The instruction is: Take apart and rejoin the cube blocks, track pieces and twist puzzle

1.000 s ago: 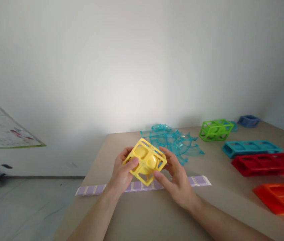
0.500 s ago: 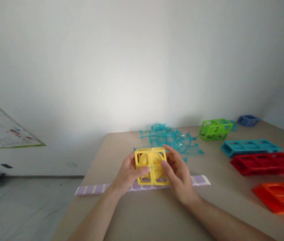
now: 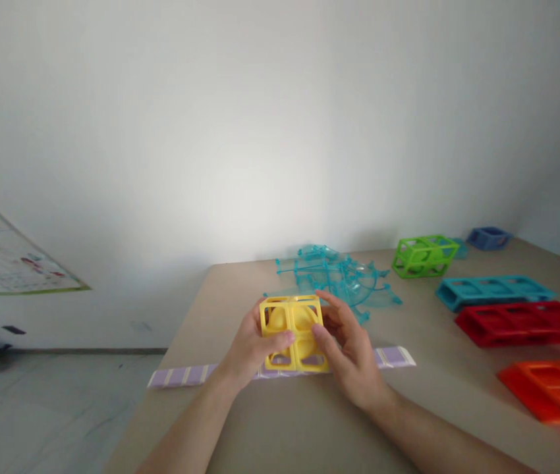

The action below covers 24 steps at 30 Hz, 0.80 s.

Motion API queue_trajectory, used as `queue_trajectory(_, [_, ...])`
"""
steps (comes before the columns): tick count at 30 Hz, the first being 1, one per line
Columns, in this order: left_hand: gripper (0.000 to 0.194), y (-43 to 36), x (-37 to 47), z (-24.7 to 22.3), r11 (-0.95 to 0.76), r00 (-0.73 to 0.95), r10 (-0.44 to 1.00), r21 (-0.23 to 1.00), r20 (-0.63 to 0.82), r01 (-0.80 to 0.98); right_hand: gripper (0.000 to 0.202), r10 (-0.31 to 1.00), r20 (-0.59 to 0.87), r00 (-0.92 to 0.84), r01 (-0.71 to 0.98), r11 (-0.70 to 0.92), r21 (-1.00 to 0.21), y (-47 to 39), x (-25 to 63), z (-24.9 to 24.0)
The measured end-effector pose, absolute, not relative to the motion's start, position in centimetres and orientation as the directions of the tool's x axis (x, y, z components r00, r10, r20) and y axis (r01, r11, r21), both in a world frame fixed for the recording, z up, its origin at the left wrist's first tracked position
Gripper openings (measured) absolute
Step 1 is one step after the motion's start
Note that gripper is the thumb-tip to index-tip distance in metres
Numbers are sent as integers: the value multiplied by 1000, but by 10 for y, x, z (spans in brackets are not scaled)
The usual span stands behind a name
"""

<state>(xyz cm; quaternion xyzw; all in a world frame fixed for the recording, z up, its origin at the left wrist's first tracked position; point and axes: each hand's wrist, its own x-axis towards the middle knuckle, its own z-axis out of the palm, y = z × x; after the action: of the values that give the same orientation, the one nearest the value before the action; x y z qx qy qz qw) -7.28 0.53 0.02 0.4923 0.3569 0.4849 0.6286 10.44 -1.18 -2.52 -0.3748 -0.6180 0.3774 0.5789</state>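
A yellow open-framed block with rounded shapes inside is held up over the table between both hands. My left hand grips its left side, thumb across the front face. On the right side, my right hand holds it with the thumb on the front and a finger at the top corner. Behind and below the block, a purple strip with pale stripes lies across the table, partly hidden by the hands and block.
Transparent teal pieces lie in a pile near the wall. To the right are a green frame block, a blue block, a teal block, a red block and an orange block. A poster hangs at left.
Both hands and the yellow block have shifted slightly left and down. The grip looks the same.
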Motion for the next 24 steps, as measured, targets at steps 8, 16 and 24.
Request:
queue_trajectory(8, [51, 4, -69, 2, 38, 204, 979, 962, 18, -270, 52, 924, 378, -52, 55, 381, -923, -9, 104, -30])
queue_trajectory(16, [40, 5, -69, 4, -34, 66, 996, 963, 54, -268, 52, 946, 316, -73, 73, 321, -944, -6, 102, -27])
queue_trajectory(24, [43, 5, -71, 2, 12, 132, 991, 961, 26, -277, 51, 939, 338, -58, 83, 342, -936, -4, 102, -30])
